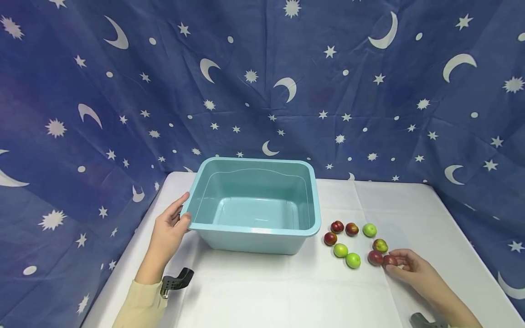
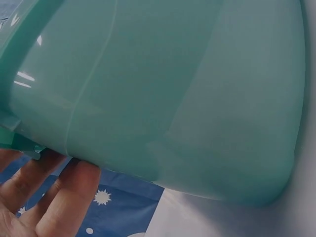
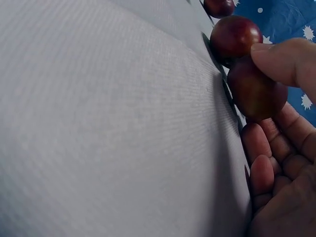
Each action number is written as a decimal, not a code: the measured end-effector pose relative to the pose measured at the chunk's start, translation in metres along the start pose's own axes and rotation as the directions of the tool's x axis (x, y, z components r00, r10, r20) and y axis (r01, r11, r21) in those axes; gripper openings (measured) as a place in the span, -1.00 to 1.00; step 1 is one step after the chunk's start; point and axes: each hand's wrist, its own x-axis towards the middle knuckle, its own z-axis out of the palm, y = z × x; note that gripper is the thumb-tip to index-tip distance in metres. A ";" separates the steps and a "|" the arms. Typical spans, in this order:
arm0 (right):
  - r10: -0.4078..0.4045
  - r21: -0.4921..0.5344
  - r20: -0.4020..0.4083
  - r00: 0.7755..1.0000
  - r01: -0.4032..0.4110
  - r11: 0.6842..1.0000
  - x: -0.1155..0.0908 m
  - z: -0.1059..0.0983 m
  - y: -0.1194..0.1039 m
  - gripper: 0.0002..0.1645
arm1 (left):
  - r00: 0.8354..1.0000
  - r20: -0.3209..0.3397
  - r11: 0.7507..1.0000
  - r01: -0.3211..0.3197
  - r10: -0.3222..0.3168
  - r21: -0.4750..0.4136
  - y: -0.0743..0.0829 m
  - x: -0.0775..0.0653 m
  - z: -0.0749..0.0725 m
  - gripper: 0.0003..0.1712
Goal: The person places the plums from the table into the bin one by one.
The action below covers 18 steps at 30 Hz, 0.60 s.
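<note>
A pale teal plastic basin [image 1: 256, 245] stands upright on the white cloth. My left hand [image 1: 167, 230] grips its left rim near the front corner, thumb over the edge; in the left wrist view the fingers [image 2: 74, 195] lie against the outer wall. At the right, my right hand [image 1: 414, 271] pinches a dark red plum [image 1: 389, 261] between thumb and fingers. The right wrist view shows this plum [image 3: 256, 91] at the cloth, right beside another red plum [image 3: 236, 37]. A green fruit with a reddish patch [image 1: 380, 246] lies just behind them.
Right of the basin, several fruits form a loose ring: red plums [image 1: 352, 229] and smooth green fruits [image 1: 353, 260]. A blue curtain [image 1: 262, 91] with moons and stars hangs behind and beside the table [image 1: 254, 296]. Each wrist carries a dark camera mount [image 1: 177, 281].
</note>
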 end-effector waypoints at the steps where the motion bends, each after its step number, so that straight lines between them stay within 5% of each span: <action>1: 0.008 0.002 0.000 1.000 -0.008 1.000 0.000 0.000 0.000 -0.14 | 1.000 -0.001 1.000 0.001 -0.001 0.007 0.000 0.000 0.000 -0.42; 9: 0.080 -0.002 0.005 0.997 -0.080 0.997 -0.001 0.002 0.002 -0.08 | 0.999 -0.031 0.992 -0.005 0.009 0.127 0.005 -0.002 0.000 -0.41; 18: 0.085 0.004 -0.004 0.996 -0.085 0.996 0.001 -0.001 0.001 -0.07 | 0.997 -0.065 0.993 -0.027 0.035 0.119 0.007 -0.004 0.004 -0.41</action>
